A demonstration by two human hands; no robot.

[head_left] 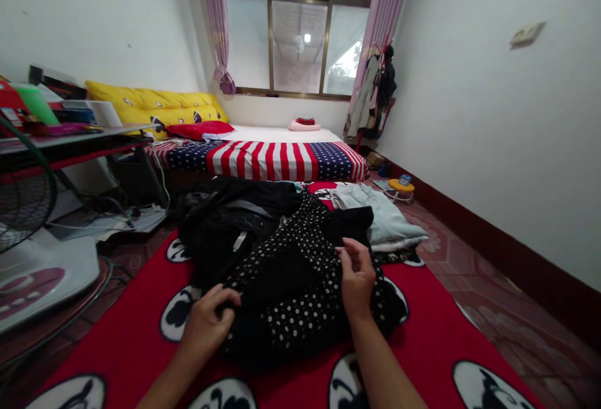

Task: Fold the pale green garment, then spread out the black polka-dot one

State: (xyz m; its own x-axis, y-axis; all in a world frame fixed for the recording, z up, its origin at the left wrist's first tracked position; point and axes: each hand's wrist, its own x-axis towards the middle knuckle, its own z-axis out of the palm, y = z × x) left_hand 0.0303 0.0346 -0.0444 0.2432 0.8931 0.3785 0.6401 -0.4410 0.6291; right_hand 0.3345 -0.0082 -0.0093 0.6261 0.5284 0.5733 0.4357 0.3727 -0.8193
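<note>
A black garment with white polka dots (300, 318) lies loosely spread in front of me, partly over other dark clothes. At its left edge, my left hand (210, 318) has its fingers curled on the dark cloth. My right hand (357, 279) pinches the garment's right side between thumb and bent fingers. Just beyond lies a heap of black clothes (220, 208), with a pale tag (239, 241) showing on it. The garment's exact shape is hidden by its folds.
A red blanket (141, 334) with black-and-white round prints lies under the clothes. Light-coloured folded clothes (382, 215) are stacked at the right. A fan (42, 271) and a desk (94, 136) stand at the left; a bed (263, 158) is behind, and a small yellow stool (401, 186) is by the wall.
</note>
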